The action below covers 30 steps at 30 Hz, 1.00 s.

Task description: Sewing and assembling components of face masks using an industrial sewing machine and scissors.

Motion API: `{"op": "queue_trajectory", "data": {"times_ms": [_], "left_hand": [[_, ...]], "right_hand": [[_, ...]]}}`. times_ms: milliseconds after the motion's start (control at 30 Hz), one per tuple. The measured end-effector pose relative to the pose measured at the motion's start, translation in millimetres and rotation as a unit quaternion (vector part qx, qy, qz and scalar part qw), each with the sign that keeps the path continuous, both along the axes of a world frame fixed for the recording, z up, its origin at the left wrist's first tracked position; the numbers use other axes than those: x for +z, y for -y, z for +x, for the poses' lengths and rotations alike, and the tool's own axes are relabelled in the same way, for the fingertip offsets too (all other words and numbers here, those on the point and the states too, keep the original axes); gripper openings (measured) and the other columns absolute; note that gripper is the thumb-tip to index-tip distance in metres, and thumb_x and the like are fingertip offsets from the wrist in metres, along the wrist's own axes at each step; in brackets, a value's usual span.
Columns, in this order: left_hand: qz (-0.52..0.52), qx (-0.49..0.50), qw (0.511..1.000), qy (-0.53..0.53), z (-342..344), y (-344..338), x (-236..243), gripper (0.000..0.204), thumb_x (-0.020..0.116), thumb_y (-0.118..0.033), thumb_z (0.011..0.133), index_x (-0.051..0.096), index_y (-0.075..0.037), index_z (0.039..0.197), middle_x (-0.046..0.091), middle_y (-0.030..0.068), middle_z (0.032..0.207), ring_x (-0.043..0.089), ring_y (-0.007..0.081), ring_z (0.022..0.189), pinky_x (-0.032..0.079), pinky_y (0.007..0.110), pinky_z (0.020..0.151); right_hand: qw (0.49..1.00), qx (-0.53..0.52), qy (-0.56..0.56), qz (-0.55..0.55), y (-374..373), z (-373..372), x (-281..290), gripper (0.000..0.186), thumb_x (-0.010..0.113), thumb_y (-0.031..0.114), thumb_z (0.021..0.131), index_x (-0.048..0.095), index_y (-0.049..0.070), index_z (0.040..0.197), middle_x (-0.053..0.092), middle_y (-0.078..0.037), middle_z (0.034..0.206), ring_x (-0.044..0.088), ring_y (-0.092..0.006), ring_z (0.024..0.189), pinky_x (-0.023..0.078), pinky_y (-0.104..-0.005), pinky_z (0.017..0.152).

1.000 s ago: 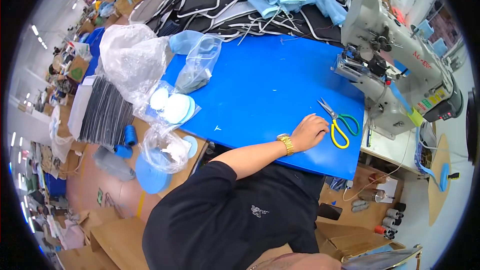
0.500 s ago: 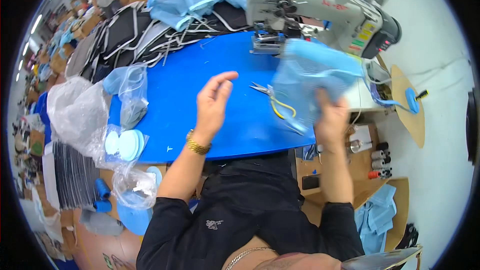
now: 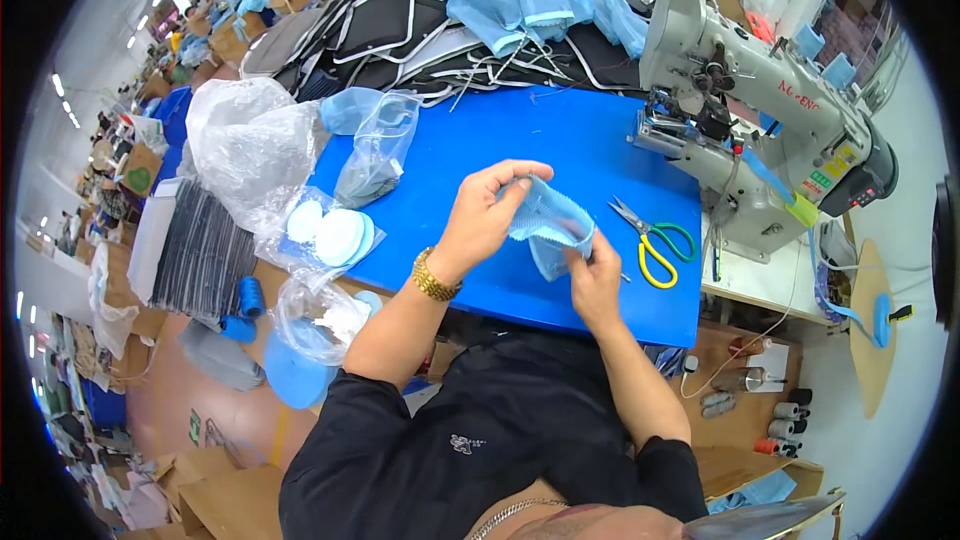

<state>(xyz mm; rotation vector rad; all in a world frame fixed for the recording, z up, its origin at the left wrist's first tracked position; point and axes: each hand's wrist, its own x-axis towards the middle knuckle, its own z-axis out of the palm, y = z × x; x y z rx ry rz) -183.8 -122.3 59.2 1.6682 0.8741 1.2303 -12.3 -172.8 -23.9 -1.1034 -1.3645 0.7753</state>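
Head view: left hand (image 3: pixel 487 217) clamped on blue mesh (image 3: pixel 551 223) at its left edge, right hand (image 3: pixel 598 283) clamped on its right edge. Mesh held over bench (image 3: pixel 470 155). Scissors (image 3: pixel 642 228) on bench, right of mesh; sewing machine (image 3: pixel 790 110) beyond, far right.

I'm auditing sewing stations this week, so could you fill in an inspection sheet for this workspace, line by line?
Surface: blue tabletop, glossy.
Work in hand: light-blue mesh piece, held above the tabletop.
Tools: scissors with yellow and green handles, blades parted; sewing machine at the right.
Clutter: clear plastic bags and pale discs at the left; dark panels piled along the far edge.
Hands: left hand and right hand both grip the mesh piece.
Cables: white cable right of the machine, near the wall.
Surroundings: thread spools at lower right; spills, nothing seen.
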Motion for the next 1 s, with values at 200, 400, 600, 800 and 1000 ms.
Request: {"op": "queue_trajectory", "data": {"times_ms": [200,400,600,800,1000], "left_hand": [[0.067,-0.014,0.996,-0.055,18,25,-27,0.025,0.052,-0.002,0.092,0.066,-0.003,0.112,0.067,0.0112,0.113,0.061,0.024,0.111,0.047,0.034,0.096],[0.092,-0.013,0.994,-0.053,49,55,-45,0.041,0.054,-0.002,0.088,0.053,-0.004,0.129,0.049,0.016,0.138,0.039,0.0315,0.134,0.031,0.04,0.11],[0.048,0.063,0.997,-0.018,52,73,-66,0.047,0.05,0.001,0.089,0.046,-0.004,0.136,0.038,0.0161,0.147,0.028,0.0306,0.141,0.024,0.039,0.113],[0.067,0.061,0.996,-0.022,49,62,-71,0.037,0.049,-0.002,0.092,0.054,-0.003,0.13,0.048,0.015,0.14,0.039,0.029,0.135,0.033,0.038,0.109],[0.025,0.087,0.996,-0.024,34,41,-89,0.029,0.05,0.0,0.091,0.061,-0.001,0.118,0.062,0.0169,0.121,0.053,0.0282,0.123,0.043,0.036,0.099]], "right_hand": [[0.983,0.051,0.172,0.043,53,21,49,0.075,0.076,0.027,0.076,0.041,-0.001,0.136,0.05,-0.02,0.132,0.051,-0.0331,0.12,0.039,-0.0387,0.101],[0.968,0.021,0.207,-0.139,53,40,47,0.029,0.059,0.015,0.089,0.062,-0.005,0.109,0.066,-0.017,0.086,0.063,-0.0232,0.075,0.047,-0.0341,0.067],[0.989,-0.041,-0.089,-0.11,54,14,-5,0.029,0.049,0.014,0.097,0.059,-0.004,0.117,0.064,-0.005,0.1,0.057,-0.0117,0.09,0.045,-0.0246,0.079],[0.964,0.031,-0.215,-0.153,46,10,-27,0.029,0.05,0.019,0.099,0.058,-0.002,0.117,0.06,-0.001,0.1,0.053,-0.0067,0.086,0.043,-0.0229,0.075],[0.983,0.138,0.031,-0.114,44,44,-19,0.042,0.062,0.024,0.091,0.055,0.0,0.124,0.058,-0.011,0.122,0.054,-0.0229,0.112,0.042,-0.0346,0.095]]}}
